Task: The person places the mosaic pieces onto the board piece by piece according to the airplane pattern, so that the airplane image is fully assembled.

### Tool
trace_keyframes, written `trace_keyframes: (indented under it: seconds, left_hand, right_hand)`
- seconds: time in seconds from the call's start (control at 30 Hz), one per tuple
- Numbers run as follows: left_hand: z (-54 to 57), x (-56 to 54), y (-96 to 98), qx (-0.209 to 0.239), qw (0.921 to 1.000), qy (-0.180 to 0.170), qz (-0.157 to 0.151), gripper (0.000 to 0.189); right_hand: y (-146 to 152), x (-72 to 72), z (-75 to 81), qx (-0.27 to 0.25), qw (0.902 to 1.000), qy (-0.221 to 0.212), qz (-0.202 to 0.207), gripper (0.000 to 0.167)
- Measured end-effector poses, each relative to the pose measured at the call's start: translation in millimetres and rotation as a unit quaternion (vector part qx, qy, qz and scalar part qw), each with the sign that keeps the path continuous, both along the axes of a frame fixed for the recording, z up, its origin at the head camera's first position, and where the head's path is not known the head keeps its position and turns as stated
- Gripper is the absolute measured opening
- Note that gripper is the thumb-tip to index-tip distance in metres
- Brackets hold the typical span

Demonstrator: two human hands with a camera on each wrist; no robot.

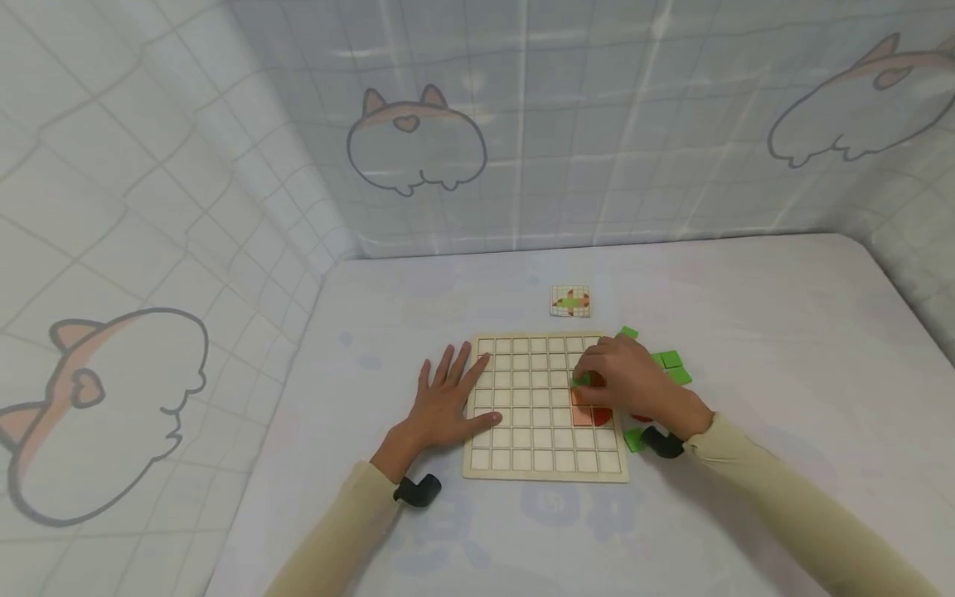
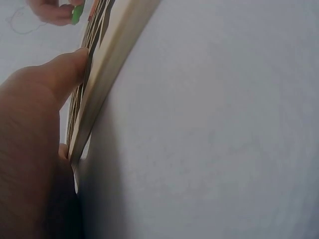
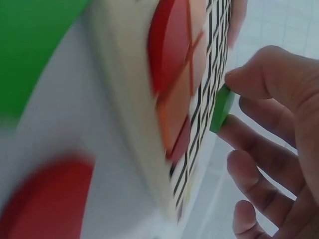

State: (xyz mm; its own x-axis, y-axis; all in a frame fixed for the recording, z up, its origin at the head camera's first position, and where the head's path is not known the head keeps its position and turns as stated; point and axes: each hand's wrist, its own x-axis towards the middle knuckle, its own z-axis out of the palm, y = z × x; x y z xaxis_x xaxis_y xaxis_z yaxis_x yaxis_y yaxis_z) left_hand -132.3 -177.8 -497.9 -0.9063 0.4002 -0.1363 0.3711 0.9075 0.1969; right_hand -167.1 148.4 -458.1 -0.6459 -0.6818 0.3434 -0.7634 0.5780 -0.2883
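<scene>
A pale wooden grid board [image 1: 522,414] lies flat on the table. My left hand [image 1: 443,406] rests on its left edge with the fingers spread; the thumb touches the board's side of the grid in the left wrist view. Over the right part of the board, my right hand [image 1: 627,377] pinches a small green tile [image 3: 222,107] between thumb and finger, just above the grid. Orange tiles [image 3: 177,107] and red rounded pieces [image 3: 168,47] sit in cells near the board's right edge, partly hidden by the right hand in the head view.
Loose green tiles [image 1: 675,366] lie right of the board, with another green tile [image 1: 633,439] by its lower right edge. A red piece [image 1: 641,418] shows partly under the right wrist. Behind the board lies a small pattern card [image 1: 570,301]. Patterned curtain [image 1: 559,149] surrounds the table.
</scene>
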Motion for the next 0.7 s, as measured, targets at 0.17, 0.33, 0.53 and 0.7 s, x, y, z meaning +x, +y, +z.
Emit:
trace_keyframes:
  seconds: [0.17, 0.33, 0.53, 0.7]
  left_hand:
    - [0.9, 0.9, 0.9, 0.009, 1.0, 0.002, 0.001, 0.096]
    - [0.8, 1.7, 2.1, 0.012, 0.9999, 0.009, -0.001, 0.097]
    - [0.2, 1.8, 2.2, 0.015, 0.9998, 0.01, 0.0, 0.097]
    - [-1.1, 1.7, 1.8, 0.015, 0.9998, 0.012, 0.003, 0.097]
  right_hand:
    - [-18, 2.2, -5.0, 0.003, 0.9998, 0.007, 0.016, 0.007]
    - [-26, 5.8, -12.4, 0.02, 0.9993, -0.017, 0.026, 0.008]
    - [-23, 7.6, -13.4, 0.028, 0.9988, -0.031, 0.027, 0.01]
    - [-18, 6.9, -10.7, 0.034, 0.9982, -0.036, 0.035, 0.01]
